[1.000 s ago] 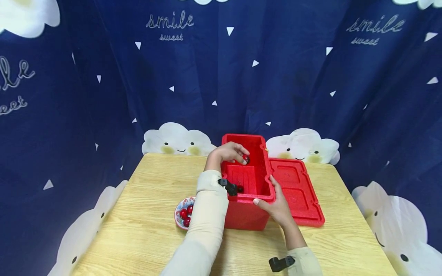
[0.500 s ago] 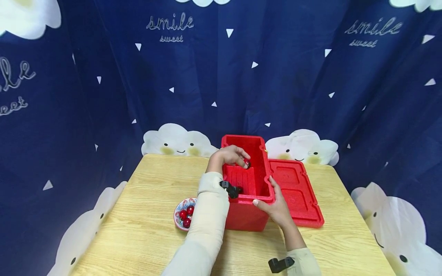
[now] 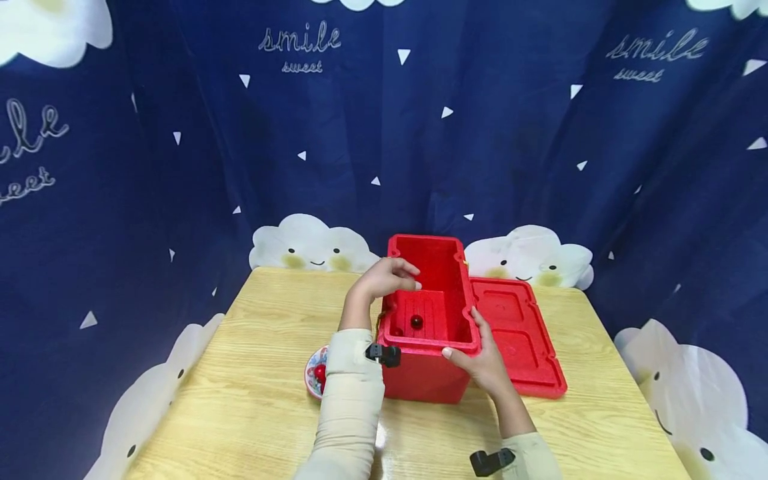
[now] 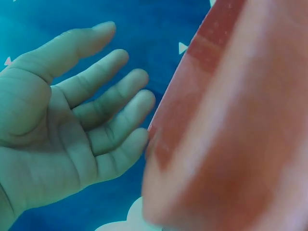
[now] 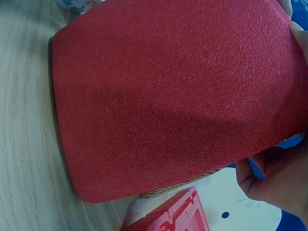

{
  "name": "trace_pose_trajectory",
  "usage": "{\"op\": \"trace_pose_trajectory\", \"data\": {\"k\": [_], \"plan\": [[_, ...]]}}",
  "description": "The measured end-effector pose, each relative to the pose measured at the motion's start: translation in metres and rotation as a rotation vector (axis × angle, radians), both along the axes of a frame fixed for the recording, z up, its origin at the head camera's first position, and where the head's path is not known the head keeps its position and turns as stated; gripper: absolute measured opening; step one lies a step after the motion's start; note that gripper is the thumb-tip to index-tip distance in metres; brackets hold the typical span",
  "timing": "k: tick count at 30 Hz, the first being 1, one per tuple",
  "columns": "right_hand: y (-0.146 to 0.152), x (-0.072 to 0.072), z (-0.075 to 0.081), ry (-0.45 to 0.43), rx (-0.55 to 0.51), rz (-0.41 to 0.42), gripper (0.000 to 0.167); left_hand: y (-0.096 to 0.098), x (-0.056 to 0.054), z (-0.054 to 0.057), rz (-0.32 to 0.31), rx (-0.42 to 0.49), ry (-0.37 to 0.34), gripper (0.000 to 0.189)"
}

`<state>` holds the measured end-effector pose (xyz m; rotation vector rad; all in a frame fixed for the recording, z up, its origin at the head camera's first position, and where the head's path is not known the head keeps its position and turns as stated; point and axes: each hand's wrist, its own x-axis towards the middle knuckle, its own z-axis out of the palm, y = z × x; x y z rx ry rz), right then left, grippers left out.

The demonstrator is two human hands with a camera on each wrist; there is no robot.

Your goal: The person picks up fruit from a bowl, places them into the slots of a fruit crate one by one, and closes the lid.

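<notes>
Two dark red cherries (image 3: 417, 322) lie on the floor of the open red box (image 3: 427, 379). Of the hands, the left (image 3: 384, 277) is relaxed and unloaded over the box's left rim; the right (image 3: 489, 363) grasps its near right corner. The red lid (image 3: 509, 333) lies to the right, a patterned bowl (image 3: 309, 379) of cherries to the left, all on the wooden desk (image 3: 270, 320).

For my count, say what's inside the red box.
Inside the red box, one dark round fruit shows clearly; another shows partly, towards the near left corner. The left hand and near wall hide other parts.
</notes>
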<state>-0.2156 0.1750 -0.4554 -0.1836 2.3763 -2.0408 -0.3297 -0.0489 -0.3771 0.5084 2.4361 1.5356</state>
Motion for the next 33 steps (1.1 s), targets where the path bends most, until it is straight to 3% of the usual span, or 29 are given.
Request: {"op": "trace_pose_trajectory", "data": {"k": [4, 6, 11, 15, 26, 33], "plan": [[0.003, -0.008, -0.016, 0.022, 0.022, -0.003, 0.097, -0.006, 0.012, -0.004, 0.085, 0.057, 0.044, 0.034], [0.003, -0.008, -0.016, 0.023, 0.027, -0.004, 0.097, -0.006, 0.018, -0.007, 0.141, 0.080, 0.084, 0.034], [-0.002, 0.002, 0.003, -0.004, 0.018, -0.004, 0.096, -0.005, 0.031, -0.019, 0.263, 0.147, 0.176, 0.033], [-0.002, 0.002, 0.004, 0.000, 0.014, -0.006, 0.095, -0.006, 0.039, -0.026, 0.319, 0.171, 0.222, 0.035], [0.007, -0.012, -0.021, 0.003, -0.010, -0.007, 0.097, -0.014, 0.052, -0.042, 0.395, 0.195, 0.325, 0.033], [0.003, -0.001, -0.005, 0.021, 0.001, -0.005, 0.095, -0.019, 0.061, -0.052, 0.411, 0.197, 0.331, 0.033]]}}
